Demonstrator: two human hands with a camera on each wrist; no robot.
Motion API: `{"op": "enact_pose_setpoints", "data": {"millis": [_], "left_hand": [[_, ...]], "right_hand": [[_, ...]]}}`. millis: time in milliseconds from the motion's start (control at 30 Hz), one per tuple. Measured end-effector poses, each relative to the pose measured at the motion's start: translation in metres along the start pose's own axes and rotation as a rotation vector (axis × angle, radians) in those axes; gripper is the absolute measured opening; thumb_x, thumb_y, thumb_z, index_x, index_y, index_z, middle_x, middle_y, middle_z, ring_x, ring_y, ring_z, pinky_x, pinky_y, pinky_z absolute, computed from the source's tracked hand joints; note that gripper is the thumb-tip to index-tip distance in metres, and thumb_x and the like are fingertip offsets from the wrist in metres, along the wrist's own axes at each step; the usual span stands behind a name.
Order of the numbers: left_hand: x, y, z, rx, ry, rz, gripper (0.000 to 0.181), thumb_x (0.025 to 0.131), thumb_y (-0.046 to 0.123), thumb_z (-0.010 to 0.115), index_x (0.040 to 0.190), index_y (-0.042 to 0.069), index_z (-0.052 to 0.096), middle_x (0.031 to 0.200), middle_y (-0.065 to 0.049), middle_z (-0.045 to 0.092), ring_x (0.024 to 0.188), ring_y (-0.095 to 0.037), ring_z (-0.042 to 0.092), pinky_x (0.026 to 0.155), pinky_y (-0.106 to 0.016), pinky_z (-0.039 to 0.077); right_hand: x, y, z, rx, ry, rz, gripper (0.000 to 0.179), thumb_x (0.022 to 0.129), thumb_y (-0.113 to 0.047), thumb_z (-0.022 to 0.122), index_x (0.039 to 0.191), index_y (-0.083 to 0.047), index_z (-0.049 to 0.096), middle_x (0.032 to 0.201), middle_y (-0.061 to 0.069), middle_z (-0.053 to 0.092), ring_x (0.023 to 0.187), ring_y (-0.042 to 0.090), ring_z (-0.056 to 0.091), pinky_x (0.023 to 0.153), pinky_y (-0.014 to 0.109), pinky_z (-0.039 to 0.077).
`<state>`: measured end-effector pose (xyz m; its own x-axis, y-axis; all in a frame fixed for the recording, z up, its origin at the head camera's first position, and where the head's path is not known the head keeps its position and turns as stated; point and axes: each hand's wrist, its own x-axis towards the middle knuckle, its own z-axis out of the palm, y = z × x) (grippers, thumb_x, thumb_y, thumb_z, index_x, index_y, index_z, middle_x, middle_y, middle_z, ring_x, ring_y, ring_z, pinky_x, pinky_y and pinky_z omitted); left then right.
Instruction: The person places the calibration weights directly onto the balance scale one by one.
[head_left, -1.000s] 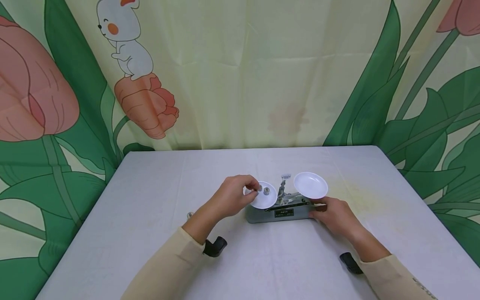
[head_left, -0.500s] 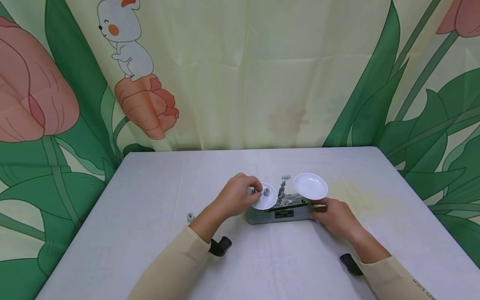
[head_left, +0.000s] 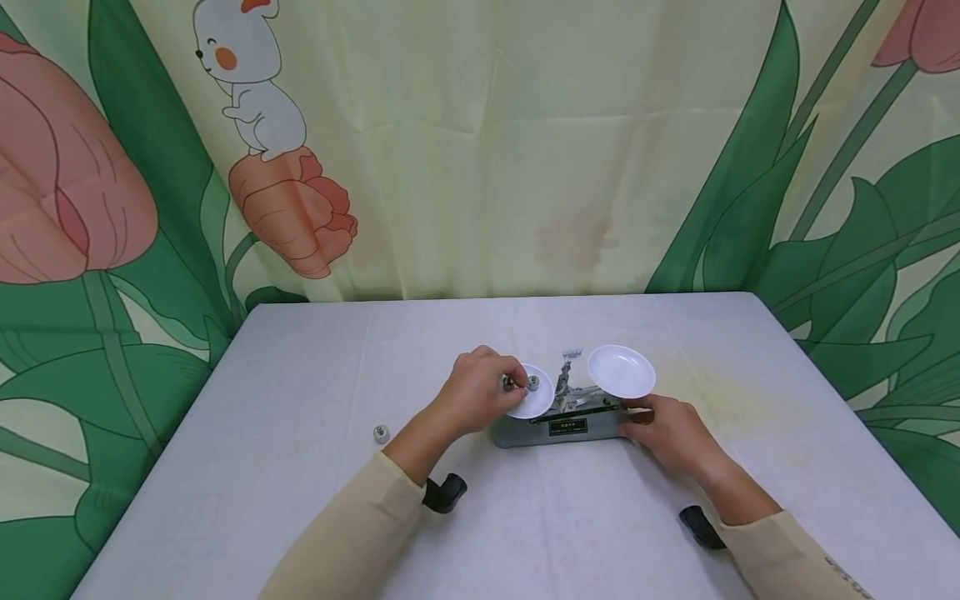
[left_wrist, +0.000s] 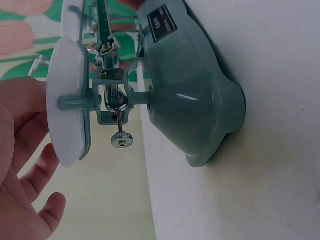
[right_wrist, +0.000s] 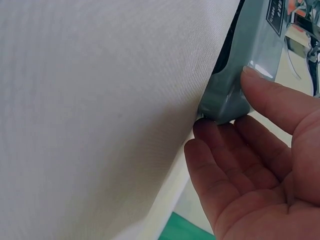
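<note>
A grey-green balance scale [head_left: 567,427] with two white pans stands on the table, a knurled screw [left_wrist: 122,140] at its left end. My left hand [head_left: 480,390] is at the left pan [head_left: 534,406], pinching a small metal weight [head_left: 508,383] just over it. Another metal weight [head_left: 533,382] sits on that pan. Seen from the left wrist, the pan's edge hides the fingertips and the weights. My right hand [head_left: 670,429] grips the base's right end, thumb [right_wrist: 265,92] on its front and fingers at its end. The right pan [head_left: 622,372] holds nothing.
A single metal weight [head_left: 381,434] stands on the white-covered table [head_left: 300,467], left of my left forearm. Behind the table's far edge hangs a printed curtain [head_left: 480,167] with a rabbit, a carrot and tulips.
My left hand has shifted slightly right over the left pan, and one weight there is now between its fingers. The forearm has uncovered the weight on the table. My right hand stays put.
</note>
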<state>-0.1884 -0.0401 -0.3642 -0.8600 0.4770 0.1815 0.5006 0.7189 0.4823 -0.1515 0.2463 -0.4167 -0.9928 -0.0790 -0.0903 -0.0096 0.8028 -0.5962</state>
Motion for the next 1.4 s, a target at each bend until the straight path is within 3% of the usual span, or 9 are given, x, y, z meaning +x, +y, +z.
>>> {"op": "enact_pose_setpoints", "data": {"millis": [733,1033,1233,1400], "left_hand": [[0.001,-0.0001,0.0019,0.038,0.025,0.022,0.004,0.089,0.014,0.073,0.091,0.016,0.075,0.092,0.005,0.071,0.101,-0.02,0.057,0.094,-0.045,0.041],[0.0026,-0.0003,0.0032,0.012,0.038,0.013,0.005,0.088,0.012,0.075,0.091,0.016,0.075,0.093,0.003,0.071,0.102,-0.021,0.056,0.094,-0.043,0.042],[0.0026,0.0008,0.0019,-0.007,0.033,-0.008,0.005,0.088,0.012,0.075,0.091,0.016,0.074,0.094,0.003,0.069,0.101,-0.019,0.057,0.088,-0.038,0.046],[-0.0009,0.0018,-0.0066,-0.091,-0.009,-0.075,0.01,0.09,0.014,0.075,0.1,0.014,0.073,0.105,-0.002,0.067,0.107,-0.021,0.057,0.087,-0.036,0.051]], "right_hand": [[0.0011,-0.0002,-0.0008,-0.008,-0.008,0.002,0.05,0.087,-0.014,0.076,0.128,0.008,0.059,0.123,0.026,0.064,0.111,0.043,0.062,0.091,0.057,0.05],[0.0001,0.0004,-0.0004,-0.004,0.0,-0.003,0.048,0.086,-0.014,0.077,0.126,0.007,0.061,0.12,0.024,0.066,0.111,0.042,0.062,0.091,0.056,0.05],[-0.0003,-0.0005,-0.0014,-0.002,-0.003,-0.001,0.048,0.086,-0.014,0.077,0.126,0.008,0.061,0.12,0.025,0.066,0.111,0.043,0.062,0.09,0.057,0.05],[-0.0006,-0.0011,-0.0016,-0.006,-0.005,0.005,0.049,0.087,-0.014,0.077,0.126,0.008,0.06,0.12,0.025,0.065,0.111,0.043,0.062,0.09,0.057,0.05]]}}
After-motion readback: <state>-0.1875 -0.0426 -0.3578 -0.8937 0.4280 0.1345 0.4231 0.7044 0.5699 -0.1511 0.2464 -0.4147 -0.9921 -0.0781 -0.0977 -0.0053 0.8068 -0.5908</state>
